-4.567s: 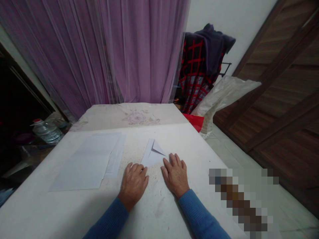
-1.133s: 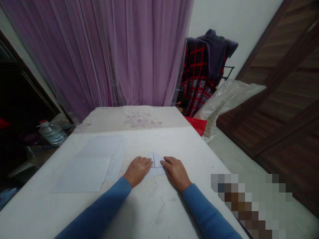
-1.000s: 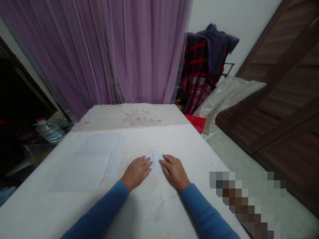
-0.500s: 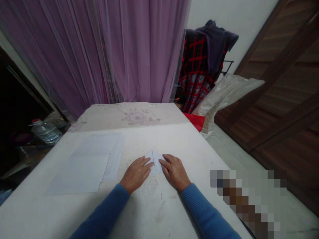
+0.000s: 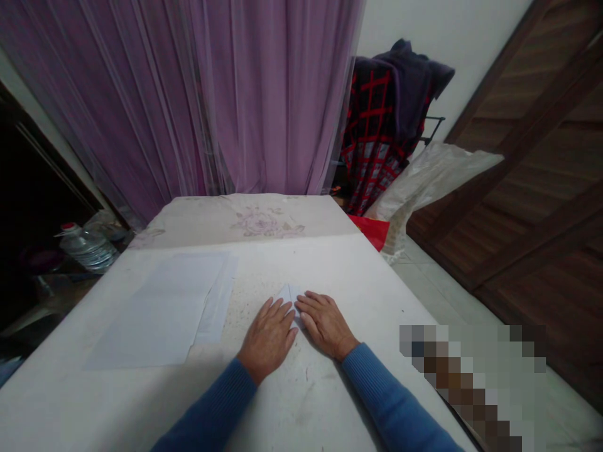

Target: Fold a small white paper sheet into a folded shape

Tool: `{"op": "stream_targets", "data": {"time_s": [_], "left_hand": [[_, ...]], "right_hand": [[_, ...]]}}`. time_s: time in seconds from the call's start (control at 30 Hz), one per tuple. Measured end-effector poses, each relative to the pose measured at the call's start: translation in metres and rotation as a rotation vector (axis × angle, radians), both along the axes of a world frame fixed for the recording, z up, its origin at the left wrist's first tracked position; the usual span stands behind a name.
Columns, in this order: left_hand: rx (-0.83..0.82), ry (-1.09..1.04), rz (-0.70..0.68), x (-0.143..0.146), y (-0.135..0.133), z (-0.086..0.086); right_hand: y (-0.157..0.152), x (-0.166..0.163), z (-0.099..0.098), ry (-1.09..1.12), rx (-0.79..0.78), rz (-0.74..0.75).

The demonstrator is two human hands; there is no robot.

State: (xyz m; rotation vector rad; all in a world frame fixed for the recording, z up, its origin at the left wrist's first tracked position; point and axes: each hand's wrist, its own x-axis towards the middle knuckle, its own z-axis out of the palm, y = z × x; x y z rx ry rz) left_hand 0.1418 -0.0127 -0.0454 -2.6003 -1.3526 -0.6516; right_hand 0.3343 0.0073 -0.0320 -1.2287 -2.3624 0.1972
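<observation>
A small folded piece of white paper [image 5: 285, 292] lies on the white table, its pointed top facing away from me and a seam running down its middle. My left hand [image 5: 269, 333] rests flat on its left part, fingers stretched out. On the right part lies my right hand [image 5: 326, 320], palm down with the fingers extended. Both hands cover most of the folded paper, so its lower edge is largely hidden. Neither hand grips anything.
White paper sheets [image 5: 155, 314] with a torn right edge lie to the left on the table [image 5: 301, 402]. A floral cloth [image 5: 207, 216] covers the far end. Off the left side stands a water bottle [image 5: 88, 247]; off the right hang a plastic bag [image 5: 424, 182] and a red bag [image 5: 374, 231].
My left hand has slid right and towards me over the folded paper. My right hand has shifted slightly left, so the hands now cover more of the paper.
</observation>
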Motion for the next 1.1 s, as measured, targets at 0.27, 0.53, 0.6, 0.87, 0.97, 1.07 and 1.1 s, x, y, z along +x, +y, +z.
{"op": "stream_targets", "data": {"time_s": [0.27,0.53,0.6,0.87,0.97,1.07,1.1], "left_hand": [[-0.023,0.040,0.018,0.004,-0.006,-0.012],[-0.033,0.007,-0.039,-0.003,-0.006,-0.014],[-0.037,0.003,-0.053,-0.004,-0.006,-0.014],[-0.060,0.023,-0.044,-0.003,-0.005,-0.010],[-0.050,0.011,-0.041,-0.003,-0.005,-0.010],[-0.034,0.006,-0.039,-0.003,-0.004,-0.012],[-0.031,0.009,-0.040,-0.003,-0.004,-0.012]], "right_hand": [[0.032,-0.012,0.018,-0.150,-0.049,0.017],[0.064,-0.010,0.000,-0.196,-0.088,-0.039],[0.068,-0.008,-0.002,-0.212,-0.100,-0.030],[0.046,0.018,0.001,-0.233,-0.078,-0.017],[0.033,0.030,0.001,-0.232,-0.069,-0.034],[0.023,0.037,0.000,-0.230,-0.056,-0.054],[0.020,0.038,0.000,-0.230,-0.051,-0.060]]}}
